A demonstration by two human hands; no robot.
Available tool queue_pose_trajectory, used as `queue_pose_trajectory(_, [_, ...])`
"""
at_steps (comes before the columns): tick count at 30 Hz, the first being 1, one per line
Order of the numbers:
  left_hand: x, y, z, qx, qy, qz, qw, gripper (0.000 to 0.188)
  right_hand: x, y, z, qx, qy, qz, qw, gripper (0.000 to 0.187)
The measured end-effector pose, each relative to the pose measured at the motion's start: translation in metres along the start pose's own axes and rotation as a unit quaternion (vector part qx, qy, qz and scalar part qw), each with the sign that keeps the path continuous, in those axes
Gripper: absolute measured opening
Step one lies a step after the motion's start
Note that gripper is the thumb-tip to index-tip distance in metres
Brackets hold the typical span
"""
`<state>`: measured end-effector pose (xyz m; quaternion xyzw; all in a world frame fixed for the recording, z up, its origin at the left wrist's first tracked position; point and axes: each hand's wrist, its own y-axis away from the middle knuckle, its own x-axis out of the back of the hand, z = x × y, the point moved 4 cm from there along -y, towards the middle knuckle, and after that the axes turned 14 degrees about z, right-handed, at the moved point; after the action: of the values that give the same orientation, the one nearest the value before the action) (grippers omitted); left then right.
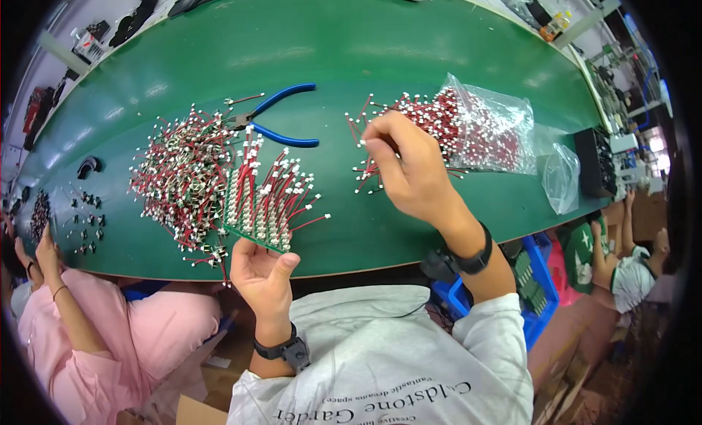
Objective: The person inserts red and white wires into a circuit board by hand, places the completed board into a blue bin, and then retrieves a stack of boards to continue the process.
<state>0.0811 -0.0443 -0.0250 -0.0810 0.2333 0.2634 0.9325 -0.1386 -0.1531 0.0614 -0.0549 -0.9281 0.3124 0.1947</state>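
Note:
My left hand point(265, 282) grips the near edge of a green circuit board point(252, 237), fingers beneath and thumb at its corner. Rows of white connectors cover the board, and red cables with white plugs rise from many of them. Curled over the scattered cable ends, my right hand point(411, 165) has thumb and index finger drawn together. A white plug shows by its fingertips; whether they hold it is unclear. Beyond that hand, a heap of red cables point(431, 112) spills from a clear plastic bag point(504, 125). Against the board's left side lies a pile of small wired boards point(179, 176).
Blue-handled cutters point(285, 142) lie open behind the board on the green table point(351, 44). At right are an empty clear bag point(561, 180) and a black box point(594, 162). A blue crate point(545, 308) with green boards stands below the edge. Another person point(95, 330) sits at left.

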Motion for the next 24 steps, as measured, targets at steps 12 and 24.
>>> queue_pose_trajectory(12, [-0.014,0.007,0.004,-0.038,0.020,-0.035,0.998,0.061,-0.028,0.059,-0.062,0.109,-0.015,-0.105,0.988,0.018])
queue_pose_trajectory(24, [-0.011,0.017,0.009,-0.037,-0.036,-0.059,0.997,0.065,-0.034,0.065,-0.061,0.134,0.014,-0.117,0.984,0.016])
